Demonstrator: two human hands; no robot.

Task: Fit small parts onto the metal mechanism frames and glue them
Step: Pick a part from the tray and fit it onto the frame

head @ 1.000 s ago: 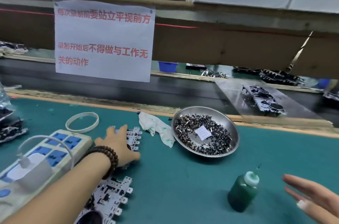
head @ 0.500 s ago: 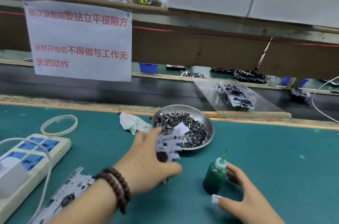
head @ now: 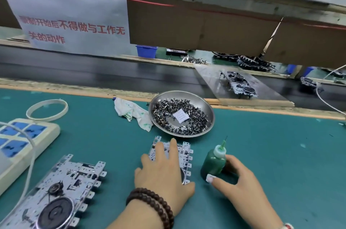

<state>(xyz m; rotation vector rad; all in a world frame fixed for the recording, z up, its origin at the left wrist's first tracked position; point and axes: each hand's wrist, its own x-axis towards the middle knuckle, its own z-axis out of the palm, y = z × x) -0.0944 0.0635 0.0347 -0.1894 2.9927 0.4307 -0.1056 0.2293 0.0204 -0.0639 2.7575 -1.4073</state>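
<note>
A small metal mechanism frame lies flat on the green mat in front of me. My left hand lies on top of it with straight fingers and covers most of it. Just to its right stands a green glue bottle with a white needle cap. My right hand grips it, thumb in front and fingers behind. A round steel dish holding several small dark metal parts and a paper slip sits just beyond the frame. A second, larger frame with a black wheel lies at the lower left.
A power strip with a white cable is at the left, with a white tape ring behind it. A crumpled cloth lies left of the dish. Behind the mat runs a black conveyor belt carrying an assembled mechanism.
My left hand carried the small frame from the left pile to the mat in front of the dish and laid it down. My right hand came in and took hold of the glue bottle.
</note>
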